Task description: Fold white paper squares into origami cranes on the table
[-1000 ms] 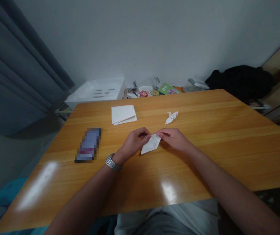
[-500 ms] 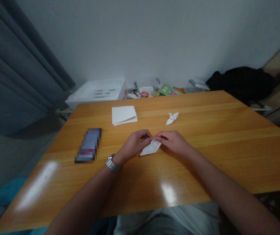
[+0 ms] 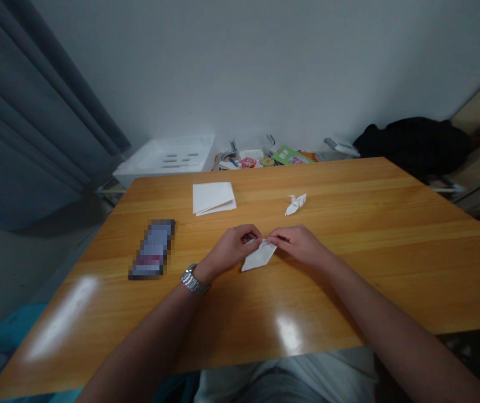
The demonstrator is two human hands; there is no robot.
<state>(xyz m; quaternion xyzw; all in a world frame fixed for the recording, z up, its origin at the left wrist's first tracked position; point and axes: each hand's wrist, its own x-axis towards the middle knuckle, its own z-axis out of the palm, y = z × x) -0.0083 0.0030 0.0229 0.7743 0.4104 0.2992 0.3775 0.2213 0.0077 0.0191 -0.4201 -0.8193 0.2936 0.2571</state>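
Folded white paper (image 3: pixel 259 256), long axis diagonal, tip pointing near-left; left hand (image 3: pixel 232 248), right hand (image 3: pixel 297 244) pinching far end.

The left hand (image 3: pixel 229 249) and right hand (image 3: pixel 299 244) pinch a folded white paper (image 3: pixel 259 256) over the wooden worktop (image 3: pixel 391 268). A paper crane (image 3: pixel 295 205) and a paper stack (image 3: pixel 213 198) lie farther away

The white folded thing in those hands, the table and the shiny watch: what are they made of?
The folded piece looks like thin, matte white paper, with crisp creases. The table looks like varnished wood or a wood-look laminate, with streaky grain and bright glare. The watch looks like polished steel or similar metal, with shiny links.
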